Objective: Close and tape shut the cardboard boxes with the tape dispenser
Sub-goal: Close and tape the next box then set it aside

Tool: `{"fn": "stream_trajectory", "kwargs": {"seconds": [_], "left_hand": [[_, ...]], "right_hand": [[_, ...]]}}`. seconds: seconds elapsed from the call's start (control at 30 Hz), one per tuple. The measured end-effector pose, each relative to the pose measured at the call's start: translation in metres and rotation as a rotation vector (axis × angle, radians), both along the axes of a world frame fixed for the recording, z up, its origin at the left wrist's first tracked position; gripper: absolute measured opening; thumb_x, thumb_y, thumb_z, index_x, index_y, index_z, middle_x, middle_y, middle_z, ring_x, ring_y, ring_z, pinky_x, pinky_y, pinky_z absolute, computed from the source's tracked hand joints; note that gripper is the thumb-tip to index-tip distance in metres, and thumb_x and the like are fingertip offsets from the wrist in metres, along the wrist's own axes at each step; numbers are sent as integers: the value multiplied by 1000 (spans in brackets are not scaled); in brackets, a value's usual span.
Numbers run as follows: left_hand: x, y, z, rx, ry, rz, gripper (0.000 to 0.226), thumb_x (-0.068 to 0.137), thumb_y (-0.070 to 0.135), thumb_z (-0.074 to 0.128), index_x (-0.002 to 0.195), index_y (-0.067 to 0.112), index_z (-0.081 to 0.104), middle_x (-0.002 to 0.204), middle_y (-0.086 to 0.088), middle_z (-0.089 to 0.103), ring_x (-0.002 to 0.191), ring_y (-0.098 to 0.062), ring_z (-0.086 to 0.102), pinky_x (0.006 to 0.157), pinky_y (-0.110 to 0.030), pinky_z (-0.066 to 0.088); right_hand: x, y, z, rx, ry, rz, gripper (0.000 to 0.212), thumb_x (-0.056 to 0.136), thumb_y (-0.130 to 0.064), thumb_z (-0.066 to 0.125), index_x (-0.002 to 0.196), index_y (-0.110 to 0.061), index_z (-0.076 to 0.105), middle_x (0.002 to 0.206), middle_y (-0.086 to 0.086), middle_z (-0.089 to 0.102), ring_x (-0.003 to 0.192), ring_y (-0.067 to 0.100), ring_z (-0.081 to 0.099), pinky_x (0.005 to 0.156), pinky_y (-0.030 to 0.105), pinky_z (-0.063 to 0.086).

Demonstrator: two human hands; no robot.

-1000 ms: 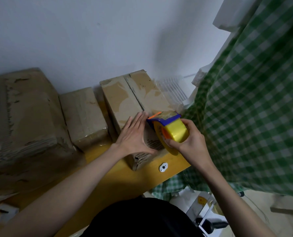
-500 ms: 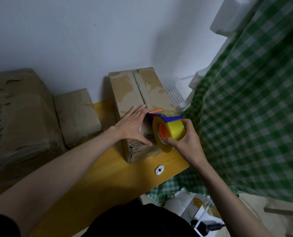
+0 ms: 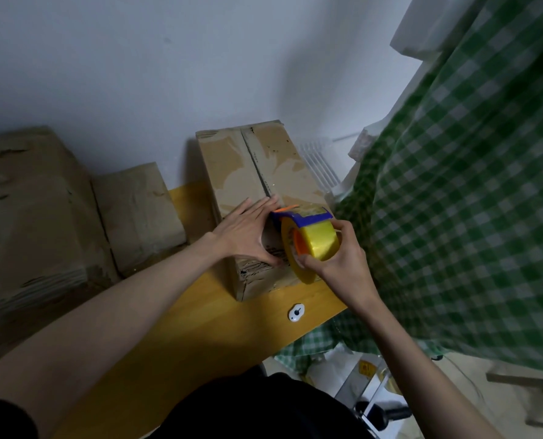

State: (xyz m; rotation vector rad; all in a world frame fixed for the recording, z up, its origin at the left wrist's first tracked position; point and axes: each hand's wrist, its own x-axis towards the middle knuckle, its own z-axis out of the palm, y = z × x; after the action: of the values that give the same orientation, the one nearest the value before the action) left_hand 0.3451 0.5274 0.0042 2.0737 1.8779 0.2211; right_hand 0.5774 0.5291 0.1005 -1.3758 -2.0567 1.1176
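Note:
A tall cardboard box (image 3: 232, 172) stands on the yellow table (image 3: 200, 327) against the wall, its top flaps closed with a seam running away from me. My left hand (image 3: 248, 231) lies flat on the near end of the box top, fingers together. My right hand (image 3: 336, 261) grips the tape dispenser (image 3: 308, 239), a yellow roll in a blue and orange holder, pressed at the near end of the seam just right of my left hand.
Two more cardboard boxes stand to the left: a small one (image 3: 137, 210) and a big one (image 3: 29, 217). A green checked cloth (image 3: 454, 217) hangs close on the right. A small white object (image 3: 296, 313) lies near the table's front edge. Clutter sits on the floor below.
Both hands keep their hold on the box end and dispenser. The view has shifted a little, and the dispenser sits slightly lower on the near edge of the box.

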Motion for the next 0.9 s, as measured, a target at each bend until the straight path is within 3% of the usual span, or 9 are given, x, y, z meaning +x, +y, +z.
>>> {"fn": "stream_trajectory", "kwargs": {"seconds": [0.1,0.23,0.37,0.43,0.53,0.6,0.7,0.9], "left_hand": [[0,-1,-3,17,19,1,144,54,99,55,161,20,0,170,2,-2,156,-11,-2,127,-44,-3],[2,-1,-4,30,57,7,137,58,99,49,161,22,1,170,2,-1,156,-12,0,126,-45,-1],[3,-1,-7,32,82,14,138,59,102,43,162,20,0,170,1,-5,156,-13,-2,126,-44,-2],[3,0,-8,32,70,15,136,61,101,44,161,21,-2,170,3,-6,156,-12,-3,126,-43,-3],[3,-1,-8,21,52,22,136,64,99,45,161,19,-6,170,4,-8,155,-10,-5,126,-41,-5],[3,0,-8,16,58,26,137,64,100,43,161,18,-7,169,5,-10,155,-10,-6,126,-40,-7],[4,3,-7,-7,96,24,137,64,101,40,161,16,-8,169,3,-13,155,-10,-9,126,-41,-7],[6,5,-4,-19,118,30,142,57,106,29,161,15,-6,169,1,-13,155,-13,-8,126,-44,-4]], "right_hand": [[-1,-4,0,15,0,1,69,76,-29,87,123,-36,37,109,-22,50,93,-8,55,70,4,44],[-3,-8,3,30,-14,0,73,78,-27,86,135,-23,42,111,-16,51,93,-2,56,70,4,45],[0,-7,13,-3,15,-22,78,77,-27,86,140,-20,40,103,-21,53,86,-20,55,63,5,46],[2,-8,18,-1,1,-1,84,76,-29,87,143,-21,38,111,-16,55,90,-10,58,67,6,47],[8,-14,21,-4,-15,44,92,71,-38,88,145,-26,35,122,-17,53,110,6,57,88,17,50],[17,-17,22,-16,-25,49,96,70,-37,89,147,-27,34,113,-28,50,104,-1,56,82,9,47],[37,-19,27,-39,-41,39,92,70,-35,89,145,-28,36,108,-30,49,94,-10,55,69,5,47],[70,-31,37,-11,-54,3,80,70,-37,89,135,-33,43,110,-28,54,93,-16,56,68,5,46]]}}
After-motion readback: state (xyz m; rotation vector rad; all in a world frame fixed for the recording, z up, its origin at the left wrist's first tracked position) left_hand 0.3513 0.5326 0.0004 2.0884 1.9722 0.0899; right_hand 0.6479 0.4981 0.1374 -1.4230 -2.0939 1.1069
